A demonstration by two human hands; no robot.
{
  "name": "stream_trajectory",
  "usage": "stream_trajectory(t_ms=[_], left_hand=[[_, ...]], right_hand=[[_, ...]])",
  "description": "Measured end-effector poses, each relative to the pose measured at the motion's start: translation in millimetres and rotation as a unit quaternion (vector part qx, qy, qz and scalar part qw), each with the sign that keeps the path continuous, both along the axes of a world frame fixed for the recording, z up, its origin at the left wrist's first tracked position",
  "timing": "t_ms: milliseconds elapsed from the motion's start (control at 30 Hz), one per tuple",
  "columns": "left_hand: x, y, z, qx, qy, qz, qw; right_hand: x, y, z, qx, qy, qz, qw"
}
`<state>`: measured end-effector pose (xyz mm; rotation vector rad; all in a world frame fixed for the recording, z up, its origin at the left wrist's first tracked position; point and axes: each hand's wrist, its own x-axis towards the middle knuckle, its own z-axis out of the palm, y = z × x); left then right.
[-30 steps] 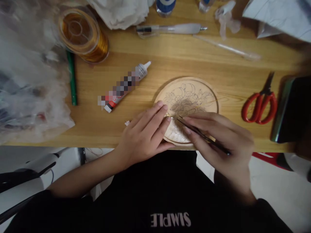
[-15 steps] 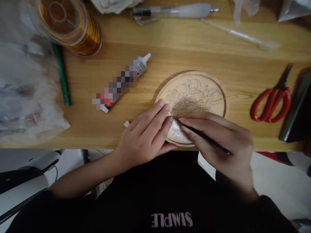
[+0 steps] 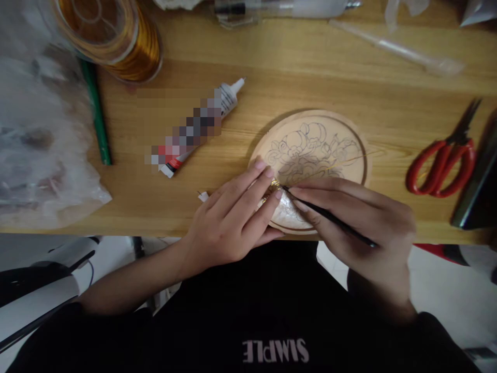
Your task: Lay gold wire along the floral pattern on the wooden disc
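A round wooden plate (image 3: 310,135) with a raised rim bears a line drawing of flowers. The fingers of my left hand (image 3: 229,217) press on its left part, and the thumb lies at its near rim. Slim black tweezers (image 3: 337,220) are pinched in my right hand (image 3: 368,223), their tip close to the left fingertips. At that tip, a bent bit of gold wire (image 3: 275,183) shows, and a thin strand runs rightward over the drawing. A shiny, whitish patch (image 3: 289,212) covers the plate's near part. My fingers hide some of the drawing.
Left of the plate lies a glue tube (image 3: 229,98). A spool of gold wire (image 3: 145,52), a green pen-like stick (image 3: 97,116) and plastic bags (image 3: 50,171) are farther left. Red-handled pliers (image 3: 440,166) and a dark box-like object (image 3: 476,181) lie right; a clear pen (image 3: 287,7) lies behind.
The view has shifted slightly, so the pliers and spool sit differently in it. More gold wire shows by my left fingertips. Both hands keep nearly the same pose on the plate.
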<state>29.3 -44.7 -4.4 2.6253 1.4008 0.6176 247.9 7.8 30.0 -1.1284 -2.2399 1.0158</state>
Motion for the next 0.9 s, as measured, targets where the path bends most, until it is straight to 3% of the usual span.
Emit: stream_trajectory(t_ms=[667, 900], left_hand=[[2, 3, 2.2, -0.024, -0.011, 0.006, 1.0], [3, 3, -0.1, -0.043, -0.063, 0.005, 0.997]], right_hand=[[-4, -1, -0.2, -0.003, 0.007, -0.01, 1.0], [-20, -15, 0.5, 0.04, 0.013, -0.085, 0.995]])
